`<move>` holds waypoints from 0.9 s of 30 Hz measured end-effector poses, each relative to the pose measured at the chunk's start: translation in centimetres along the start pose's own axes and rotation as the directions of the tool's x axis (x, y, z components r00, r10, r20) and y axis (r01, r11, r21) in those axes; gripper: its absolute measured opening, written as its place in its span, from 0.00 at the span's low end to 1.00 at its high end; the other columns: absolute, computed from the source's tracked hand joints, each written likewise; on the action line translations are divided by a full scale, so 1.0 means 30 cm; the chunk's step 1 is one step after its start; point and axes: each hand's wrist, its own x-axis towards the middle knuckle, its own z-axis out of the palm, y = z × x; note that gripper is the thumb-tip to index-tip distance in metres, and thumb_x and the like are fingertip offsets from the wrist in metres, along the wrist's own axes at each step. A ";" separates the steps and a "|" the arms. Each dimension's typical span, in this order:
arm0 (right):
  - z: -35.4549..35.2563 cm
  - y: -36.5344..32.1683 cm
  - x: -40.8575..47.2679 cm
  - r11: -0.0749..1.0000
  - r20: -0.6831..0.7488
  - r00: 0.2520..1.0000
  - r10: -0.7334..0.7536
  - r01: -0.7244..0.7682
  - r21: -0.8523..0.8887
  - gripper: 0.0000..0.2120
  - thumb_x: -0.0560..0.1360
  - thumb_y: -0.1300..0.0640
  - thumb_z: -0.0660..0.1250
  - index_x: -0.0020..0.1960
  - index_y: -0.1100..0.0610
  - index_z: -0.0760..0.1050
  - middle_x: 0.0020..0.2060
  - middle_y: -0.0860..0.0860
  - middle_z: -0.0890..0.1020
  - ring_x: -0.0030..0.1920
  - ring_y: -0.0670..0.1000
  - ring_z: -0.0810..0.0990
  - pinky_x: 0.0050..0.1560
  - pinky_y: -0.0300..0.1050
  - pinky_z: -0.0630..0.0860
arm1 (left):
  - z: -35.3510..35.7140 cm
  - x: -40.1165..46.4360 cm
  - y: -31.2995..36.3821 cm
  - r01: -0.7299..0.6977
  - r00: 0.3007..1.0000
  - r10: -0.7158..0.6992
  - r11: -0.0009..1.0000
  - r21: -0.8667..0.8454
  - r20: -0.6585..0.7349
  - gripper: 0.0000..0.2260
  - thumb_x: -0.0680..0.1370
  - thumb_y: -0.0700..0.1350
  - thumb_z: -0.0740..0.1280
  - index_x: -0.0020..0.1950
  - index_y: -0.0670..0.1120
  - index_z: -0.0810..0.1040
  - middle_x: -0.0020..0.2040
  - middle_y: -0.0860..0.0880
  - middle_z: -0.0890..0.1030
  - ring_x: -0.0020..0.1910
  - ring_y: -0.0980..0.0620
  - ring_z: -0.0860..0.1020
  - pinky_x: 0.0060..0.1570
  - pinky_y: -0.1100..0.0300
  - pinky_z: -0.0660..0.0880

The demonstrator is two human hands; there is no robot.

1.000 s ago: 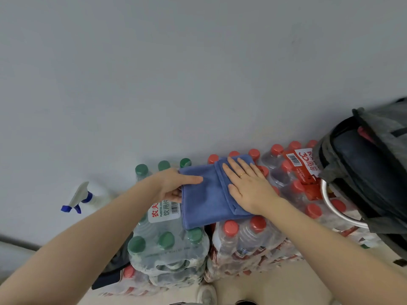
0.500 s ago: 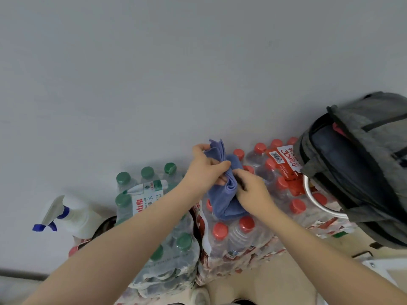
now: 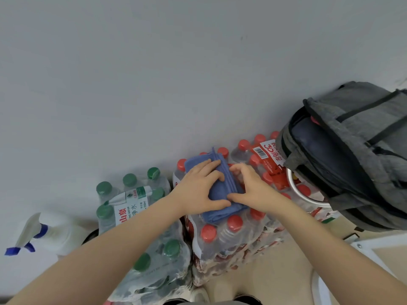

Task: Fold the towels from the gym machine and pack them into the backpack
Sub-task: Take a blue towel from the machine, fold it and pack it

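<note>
A folded blue towel (image 3: 221, 190) lies on top of a shrink-wrapped pack of red-capped water bottles (image 3: 229, 234) pushed up against the pale wall (image 3: 154, 73). The person's left hand (image 3: 201, 189) rests flat on the towel's left part, fingers stretched toward the wall and thumb laid along the near edge, pressing rather than gripping. The right hand (image 3: 251, 188) sits just beside it on the towel's right edge: its thumb reaches in over the near corner and almost meets the left thumb, while the fingers curl down over the far side; from here I cannot say for sure whether they pinch the cloth or only hold it down. The stacked edges of the fold show as thin ridges running between the two hands. To the right, near the towel but apart from it, a grey backpack (image 3: 352, 155) leans with its main pocket unzipped and gaping, dark lining showing inside; it rests on more red-capped bottles and a white ring-shaped rim (image 3: 297, 194). Left of the red-capped pack stands a pack of green-capped bottles (image 3: 141, 227), touching it, and farther left a white spray bottle (image 3: 41, 234) with a blue nozzle sits by the wall.
</note>
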 end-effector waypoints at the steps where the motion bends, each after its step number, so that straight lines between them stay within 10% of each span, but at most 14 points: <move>1: -0.002 0.015 -0.006 0.999 0.015 1.000 0.019 -0.020 0.025 0.30 0.71 0.57 0.71 0.67 0.52 0.59 0.61 0.49 0.63 0.63 0.47 0.65 0.64 0.43 0.65 | -0.002 0.000 -0.007 0.022 0.998 -0.023 1.000 0.018 0.061 0.38 0.62 0.72 0.55 0.65 0.51 0.69 0.76 0.47 0.57 0.75 0.48 0.54 0.72 0.52 0.52; 9: -0.020 0.013 -0.004 0.982 -0.078 0.995 -0.064 0.049 -0.183 0.27 0.69 0.56 0.73 0.64 0.52 0.66 0.64 0.53 0.65 0.64 0.54 0.67 0.65 0.49 0.67 | 0.008 0.041 -0.028 0.062 0.967 -0.100 0.984 0.166 0.232 0.56 0.54 0.77 0.50 0.75 0.52 0.40 0.76 0.49 0.39 0.75 0.48 0.38 0.71 0.51 0.36; 13: -0.012 -0.032 -0.061 0.800 -0.064 0.887 -0.458 0.380 -0.464 0.12 0.73 0.51 0.60 0.48 0.56 0.80 0.55 0.54 0.78 0.54 0.55 0.77 0.52 0.53 0.76 | -0.060 0.009 -0.038 0.039 0.978 0.006 0.977 -0.212 0.209 0.53 0.57 0.71 0.61 0.75 0.46 0.50 0.75 0.54 0.48 0.74 0.55 0.47 0.71 0.59 0.42; 19: -0.013 0.038 -0.113 0.692 0.181 0.917 -0.355 0.388 -0.609 0.29 0.72 0.47 0.66 0.69 0.55 0.67 0.69 0.51 0.69 0.69 0.50 0.68 0.68 0.46 0.64 | -0.043 -0.028 -0.074 -0.183 0.919 0.154 0.982 0.047 0.364 0.57 0.52 0.80 0.54 0.75 0.54 0.49 0.74 0.57 0.39 0.74 0.56 0.36 0.70 0.53 0.32; 24: 0.018 0.058 -0.097 0.640 0.062 0.885 -0.461 0.380 -0.668 0.20 0.65 0.55 0.72 0.56 0.56 0.77 0.54 0.52 0.82 0.51 0.53 0.83 0.46 0.49 0.80 | -0.035 -0.021 -0.075 -0.185 0.916 0.142 0.979 0.081 0.375 0.58 0.52 0.78 0.60 0.75 0.56 0.43 0.73 0.60 0.36 0.72 0.57 0.34 0.70 0.50 0.31; 27: 0.018 0.021 -0.091 0.810 -0.143 0.914 -0.379 0.253 -0.530 0.13 0.73 0.55 0.61 0.54 0.59 0.76 0.50 0.54 0.82 0.47 0.57 0.81 0.44 0.51 0.77 | -0.063 -0.022 -0.048 -0.175 0.927 0.164 0.985 0.003 0.336 0.53 0.58 0.70 0.70 0.74 0.58 0.44 0.73 0.62 0.47 0.74 0.59 0.44 0.72 0.53 0.38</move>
